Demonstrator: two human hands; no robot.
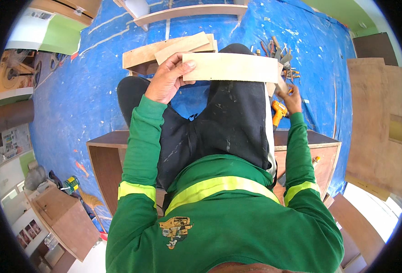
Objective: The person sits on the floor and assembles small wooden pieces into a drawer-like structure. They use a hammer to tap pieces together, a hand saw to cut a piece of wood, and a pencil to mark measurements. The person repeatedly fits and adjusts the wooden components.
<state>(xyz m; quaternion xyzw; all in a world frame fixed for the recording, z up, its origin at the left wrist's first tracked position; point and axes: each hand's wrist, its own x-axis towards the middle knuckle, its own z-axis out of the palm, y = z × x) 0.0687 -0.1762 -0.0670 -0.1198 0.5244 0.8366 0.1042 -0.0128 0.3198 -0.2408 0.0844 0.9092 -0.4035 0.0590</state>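
Observation:
My left hand [167, 78] grips one end of a pale, flat wooden board [232, 67], thumb on top and fingers beneath. The board is held level above my thighs, its other end toward my right knee. Beyond that end, my right hand [292, 98] is low beside my right leg, fingers closed around a greyish-brown piece [281, 85] partly covered by the board; its kind is unclear. An orange-yellow power drill [279, 111] is just below that hand. Past the board's right end several hand tools [280, 52], among them pliers, lie in a heap.
I sit on a brown wooden cabinet [105, 141]. In front of my left knee stands a wooden frame [139, 57] with a loose plank [182, 47] across it. A blue tarp [92, 91] covers the floor. Large wooden panels [369, 118] are at the right; a broom [91, 199] is at the left.

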